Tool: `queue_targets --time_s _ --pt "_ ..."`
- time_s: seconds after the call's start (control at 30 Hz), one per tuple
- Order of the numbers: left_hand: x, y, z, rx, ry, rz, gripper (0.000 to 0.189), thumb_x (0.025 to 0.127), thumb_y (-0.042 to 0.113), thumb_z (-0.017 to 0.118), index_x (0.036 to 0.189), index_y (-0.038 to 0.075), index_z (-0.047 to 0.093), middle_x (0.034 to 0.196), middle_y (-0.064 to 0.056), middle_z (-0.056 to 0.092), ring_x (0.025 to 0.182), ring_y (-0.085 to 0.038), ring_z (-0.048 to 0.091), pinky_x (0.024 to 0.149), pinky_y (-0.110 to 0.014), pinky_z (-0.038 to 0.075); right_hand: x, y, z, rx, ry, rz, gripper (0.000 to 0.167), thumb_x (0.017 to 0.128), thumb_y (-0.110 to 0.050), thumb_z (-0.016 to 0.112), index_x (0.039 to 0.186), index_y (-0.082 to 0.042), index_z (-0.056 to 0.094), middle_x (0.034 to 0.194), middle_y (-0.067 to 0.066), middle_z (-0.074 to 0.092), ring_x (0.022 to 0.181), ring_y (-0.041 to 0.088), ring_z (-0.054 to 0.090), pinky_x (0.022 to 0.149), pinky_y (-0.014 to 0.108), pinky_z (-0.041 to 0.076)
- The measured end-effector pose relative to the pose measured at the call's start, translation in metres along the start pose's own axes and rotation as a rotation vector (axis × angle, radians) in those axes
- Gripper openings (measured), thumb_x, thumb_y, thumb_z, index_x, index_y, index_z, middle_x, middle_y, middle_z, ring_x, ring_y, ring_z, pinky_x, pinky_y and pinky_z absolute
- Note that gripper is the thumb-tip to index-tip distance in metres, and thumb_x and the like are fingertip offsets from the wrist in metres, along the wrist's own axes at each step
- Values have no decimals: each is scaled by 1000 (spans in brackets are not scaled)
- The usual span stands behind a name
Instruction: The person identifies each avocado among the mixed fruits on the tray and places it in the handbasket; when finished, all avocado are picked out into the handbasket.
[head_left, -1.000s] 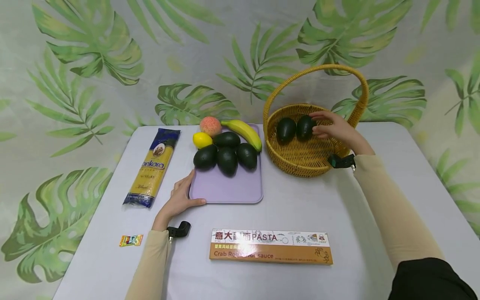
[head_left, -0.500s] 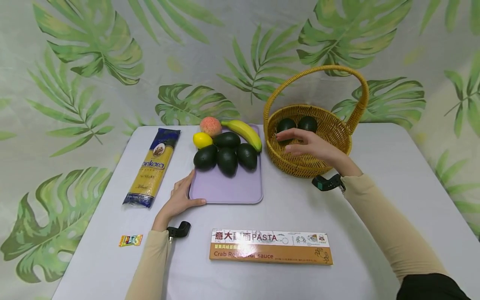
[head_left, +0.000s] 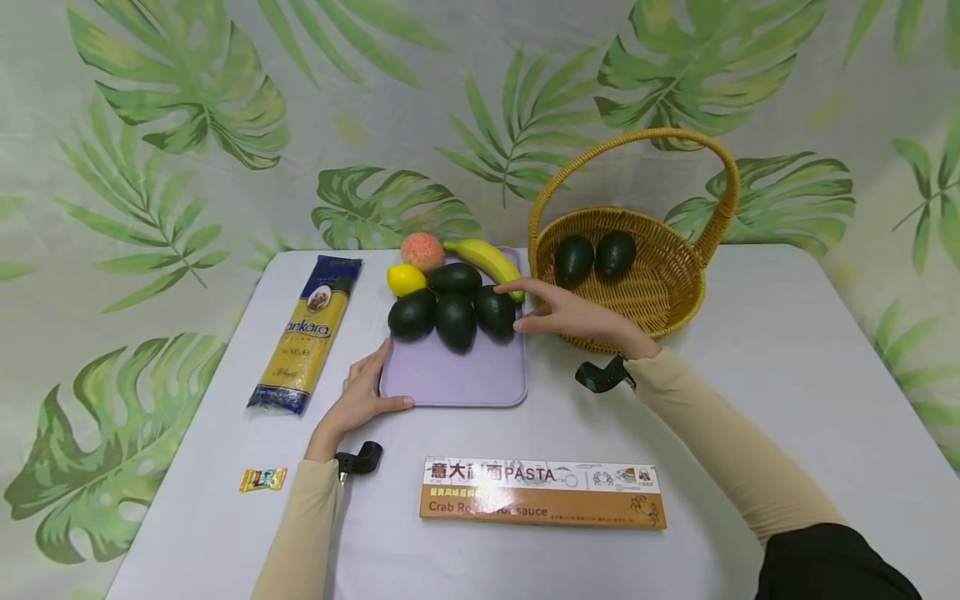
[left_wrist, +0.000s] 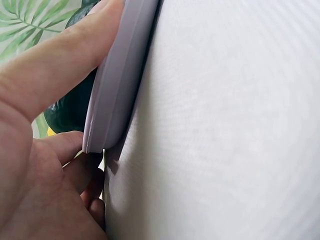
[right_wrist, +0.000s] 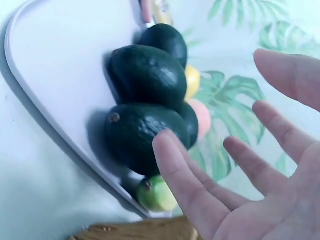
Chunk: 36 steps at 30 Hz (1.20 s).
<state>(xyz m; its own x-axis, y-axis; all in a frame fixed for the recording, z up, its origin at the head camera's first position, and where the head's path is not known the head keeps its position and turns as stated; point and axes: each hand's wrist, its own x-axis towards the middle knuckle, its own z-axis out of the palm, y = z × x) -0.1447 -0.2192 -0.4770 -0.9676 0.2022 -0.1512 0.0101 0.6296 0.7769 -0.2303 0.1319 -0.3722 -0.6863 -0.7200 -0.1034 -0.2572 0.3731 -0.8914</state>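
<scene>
A lilac tray [head_left: 453, 379] bears several dark green avocados [head_left: 454, 322], a yellow banana [head_left: 486, 260], a lemon [head_left: 406, 280] and a peach [head_left: 422, 251]. My left hand [head_left: 357, 408] holds the tray's near left corner, thumb along the front edge and fingers at the left side; the left wrist view shows the tray rim [left_wrist: 112, 95] between them. Over the tray's right side reaches my right hand [head_left: 573, 317], thumb and fingers spread at the rightmost avocado [head_left: 495, 313]. In the right wrist view, its thumb and fingers [right_wrist: 182, 165] stand apart, the thumb-side tip overlapping that avocado [right_wrist: 145, 137].
Right of the tray stands a wicker basket [head_left: 693, 292] with a tall handle, two avocados [head_left: 594, 258] inside. A pasta box [head_left: 542, 493] lies in front. To the left are a spaghetti packet [head_left: 303, 337] and a small wrapped candy [head_left: 262, 479].
My right hand has moved left from the basket, where it let go of an avocado beside another one, to the tray's rightmost avocado. The left hand and tray stay put.
</scene>
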Motion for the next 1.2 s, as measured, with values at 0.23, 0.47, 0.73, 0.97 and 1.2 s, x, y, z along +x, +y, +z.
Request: queue_targets --time_s 0.23,0.47,0.73,0.97,1.2 --pt "-1 1 0 5 1 -1 109 77 34 80 155 12 8 158 -15 14 139 -33 7 107 -60 9 23 8 13 -47 0 -35 66 92 -13 63 149 -6 30 154 19 13 134 35 28 101 50 37" --pt "-2 2 -1 2 2 4 108 77 33 80 155 12 9 158 -15 14 139 -34 8 107 -60 9 41 12 19 -258 41 34 67 92 -21 64 149 -11 32 153 20 19 138 33 19 108 53 22" --pt "-2 2 -1 1 3 8 108 77 34 80 155 12 9 158 -14 14 139 -34 8 107 -60 9 60 14 24 -333 61 142 63 92 -21 63 148 -15 35 152 22 18 134 38 27 105 54 26" --pt "-1 1 -1 15 3 1 109 76 35 80 155 13 9 158 -14 14 139 -33 8 107 -60 10 67 17 29 -361 115 191 56 90 -15 65 141 -14 45 150 22 24 129 37 35 103 51 31" --pt "-1 1 -1 11 5 -1 109 76 35 81 155 14 9 158 -14 15 139 -33 8 107 -60 10 55 15 33 -323 151 142 53 88 -11 67 138 -12 48 146 24 30 128 38 36 103 51 31"
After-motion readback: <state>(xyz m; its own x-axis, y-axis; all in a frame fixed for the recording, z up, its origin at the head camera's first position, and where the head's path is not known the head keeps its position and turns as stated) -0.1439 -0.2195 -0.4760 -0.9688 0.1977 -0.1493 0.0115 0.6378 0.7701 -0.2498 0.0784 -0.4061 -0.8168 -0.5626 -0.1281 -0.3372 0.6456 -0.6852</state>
